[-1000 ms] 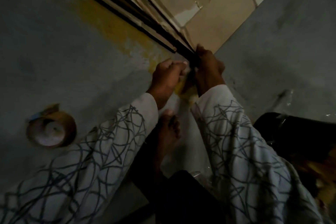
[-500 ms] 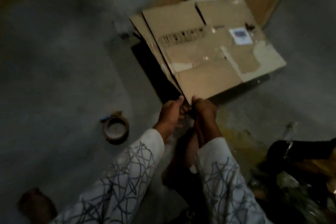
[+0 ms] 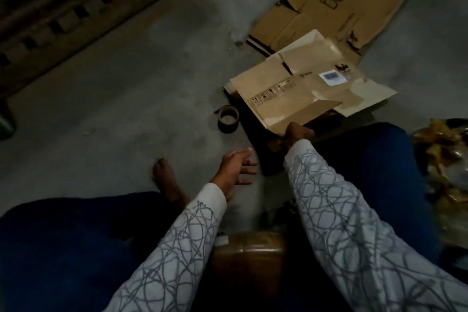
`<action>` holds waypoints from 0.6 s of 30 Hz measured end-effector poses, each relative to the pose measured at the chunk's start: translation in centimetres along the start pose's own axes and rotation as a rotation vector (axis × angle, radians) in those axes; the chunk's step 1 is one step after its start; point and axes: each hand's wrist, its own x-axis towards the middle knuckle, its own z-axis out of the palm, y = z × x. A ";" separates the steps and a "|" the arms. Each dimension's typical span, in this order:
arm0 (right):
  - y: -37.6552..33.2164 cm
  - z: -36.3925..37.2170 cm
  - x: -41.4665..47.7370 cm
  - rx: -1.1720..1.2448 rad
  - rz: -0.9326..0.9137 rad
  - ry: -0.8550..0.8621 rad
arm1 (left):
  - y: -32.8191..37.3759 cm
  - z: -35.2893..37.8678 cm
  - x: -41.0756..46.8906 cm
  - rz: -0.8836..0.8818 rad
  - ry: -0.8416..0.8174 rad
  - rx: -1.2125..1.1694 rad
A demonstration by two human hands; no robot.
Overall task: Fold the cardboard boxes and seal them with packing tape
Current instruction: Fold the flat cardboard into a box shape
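Head view. The right hand (image 3: 297,133) grips the near corner of the flat box (image 3: 301,91), fingers curled over the edge. The box is tilted up off the floor (image 3: 141,99) and extends from that corner away and to the right. The left hand (image 3: 238,167) is released, with fingers spread and holding nothing, and sits low, near and left of the grasped corner.

The tape roll (image 3: 228,118) lies flat on the floor, just left of the box and straight ahead of the left fingers, so the left hand is the nearer one. The box is not yet erected, so opening it is probably the next step.

A second flat carton (image 3: 329,7) lies beyond.
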 end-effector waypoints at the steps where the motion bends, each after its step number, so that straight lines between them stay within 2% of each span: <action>1: 0.3 -0.3 -1.0 0.021 0.013 -0.012 | -0.3 -0.4 -0.5 -0.004 0.009 -0.007; 6: 1.6 -1.0 -5.8 0.119 -0.044 -0.084 | -0.5 -0.5 -2.2 -0.014 0.033 -0.078; 11: 2.3 -3.7 -11.6 0.291 0.112 -0.343 | 2.1 -0.8 -3.8 0.053 -0.047 -0.312; 14: 4.0 -6.9 -15.2 0.253 0.167 -0.438 | 3.5 -2.1 -5.6 0.126 -0.018 -0.321; 18: 5.2 -9.6 -19.6 0.018 0.010 -0.582 | 2.0 -2.8 -7.5 0.255 0.196 -0.453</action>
